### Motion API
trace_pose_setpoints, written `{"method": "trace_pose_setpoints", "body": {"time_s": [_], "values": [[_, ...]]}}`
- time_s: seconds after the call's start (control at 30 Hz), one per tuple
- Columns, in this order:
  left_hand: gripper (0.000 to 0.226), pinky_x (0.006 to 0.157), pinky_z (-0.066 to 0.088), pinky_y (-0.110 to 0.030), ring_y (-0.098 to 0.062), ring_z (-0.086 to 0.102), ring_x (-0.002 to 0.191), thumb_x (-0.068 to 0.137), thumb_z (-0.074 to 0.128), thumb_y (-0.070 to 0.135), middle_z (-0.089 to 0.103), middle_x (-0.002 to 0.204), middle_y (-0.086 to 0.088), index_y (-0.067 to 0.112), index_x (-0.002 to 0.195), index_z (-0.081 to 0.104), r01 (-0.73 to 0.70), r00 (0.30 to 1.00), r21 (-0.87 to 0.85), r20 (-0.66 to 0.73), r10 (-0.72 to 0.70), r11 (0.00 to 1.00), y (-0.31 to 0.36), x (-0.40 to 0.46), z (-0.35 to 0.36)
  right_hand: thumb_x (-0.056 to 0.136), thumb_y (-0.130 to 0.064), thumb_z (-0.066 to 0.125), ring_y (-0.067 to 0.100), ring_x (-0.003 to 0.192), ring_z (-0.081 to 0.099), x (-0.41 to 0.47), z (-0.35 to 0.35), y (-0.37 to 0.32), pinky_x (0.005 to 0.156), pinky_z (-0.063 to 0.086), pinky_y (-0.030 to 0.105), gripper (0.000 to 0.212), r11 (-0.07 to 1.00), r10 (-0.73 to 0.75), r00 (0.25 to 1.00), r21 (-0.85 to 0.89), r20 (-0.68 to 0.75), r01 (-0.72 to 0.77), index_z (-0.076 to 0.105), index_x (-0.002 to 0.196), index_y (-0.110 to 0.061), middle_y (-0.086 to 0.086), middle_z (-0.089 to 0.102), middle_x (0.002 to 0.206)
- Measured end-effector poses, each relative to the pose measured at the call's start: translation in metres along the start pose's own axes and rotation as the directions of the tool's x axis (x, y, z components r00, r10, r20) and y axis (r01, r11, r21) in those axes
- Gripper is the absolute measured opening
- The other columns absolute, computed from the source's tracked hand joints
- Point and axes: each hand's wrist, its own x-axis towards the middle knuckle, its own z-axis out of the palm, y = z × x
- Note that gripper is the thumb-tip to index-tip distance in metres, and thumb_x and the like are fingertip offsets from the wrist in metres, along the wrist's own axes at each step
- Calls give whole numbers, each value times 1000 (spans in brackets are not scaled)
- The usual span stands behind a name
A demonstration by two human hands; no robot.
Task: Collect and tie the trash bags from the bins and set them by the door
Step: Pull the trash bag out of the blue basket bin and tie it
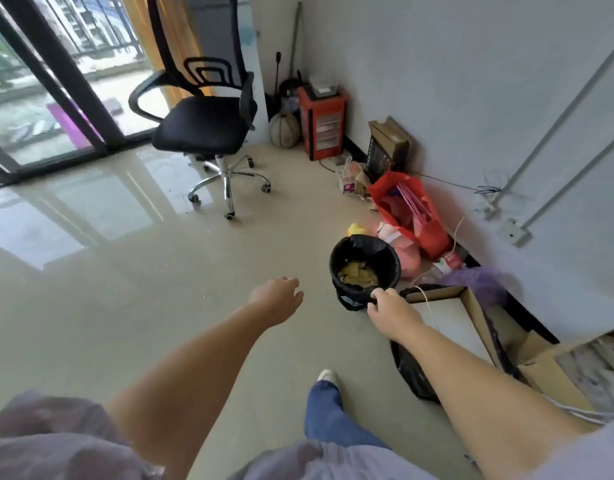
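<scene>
A small round bin lined with a black trash bag [385, 259] stands on the floor near the right wall, with yellowish scraps [357, 273] inside. My right hand [392, 311] pinches the bag's near rim. Left of the bin, my left hand [277, 297] hovers above the floor with loosely curled fingers and holds nothing. Another black bag [414, 372] lies on the floor under my right forearm, partly hidden.
A black office chair [205, 123] stands at the back. Along the right wall sit a red bag [423, 233], a red cabinet [322, 123], a ball [284, 130], a purple bag [482, 280] and an open cardboard box [475, 310]. Glass doors [38, 109] fill the left.
</scene>
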Motion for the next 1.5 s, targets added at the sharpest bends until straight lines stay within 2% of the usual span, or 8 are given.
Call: {"method": "trace_pose_setpoints", "body": {"time_s": [0.4,0.73,0.9,1.03,1.2,1.37,1.43,1.5], "values": [[40,90,50,-38,-27,58,111,99,33,37,56,126,-6,17,132,46,-209,969,54,144,199,976,-30,206,-76,99,-31,35,33,115,52,155,-51,-25,93,46,42,36,945,283,959,175,-8,-277,46,128,-12,13,46,129],[39,98,46,-35,-24,55,117,98,36,37,58,128,-5,21,132,48,-433,858,91,347,380,897,-59,364,-64,100,-30,35,33,108,55,221,4,-39,81,44,36,32,724,606,795,391,35,-568,50,121,-11,14,52,122],[40,98,46,-35,-23,55,119,99,35,36,57,131,-4,20,133,48,-481,817,93,408,407,872,-46,435,-3,100,-28,35,29,110,56,272,65,-18,79,42,34,33,611,686,723,471,86,-636,52,122,-10,10,54,121],[37,96,43,-35,-27,55,117,100,35,30,57,130,-8,16,130,50,-495,793,45,431,430,868,-32,495,77,100,-27,33,23,79,55,327,139,19,69,37,32,26,499,751,648,532,129,-684,50,88,-12,6,54,90],[38,96,45,-38,-30,54,115,98,36,28,56,128,-10,14,131,48,-436,821,-20,399,407,899,-29,578,177,99,-32,32,34,108,57,392,230,71,78,42,36,42,333,842,516,601,158,-727,53,118,-1,19,58,119],[50,97,47,-50,-37,50,119,96,39,29,44,134,-17,16,144,29,-456,856,1,273,438,890,-31,643,248,100,-38,34,34,130,43,436,284,103,103,39,42,56,153,907,382,708,175,-690,32,142,-1,19,40,144],[53,96,46,-54,-40,48,119,96,41,27,42,132,-20,16,145,23,-444,876,-1,208,434,896,-27,661,267,100,-35,35,36,126,46,449,299,112,98,41,43,55,103,921,351,762,170,-640,28,141,0,21,41,142],[50,93,48,-53,-40,50,115,96,42,25,45,127,-21,13,141,26,-419,893,-48,159,421,907,-23,673,280,101,-27,35,38,102,57,457,309,118,79,43,39,45,93,939,325,823,115,-560,31,133,4,24,54,123]]}}
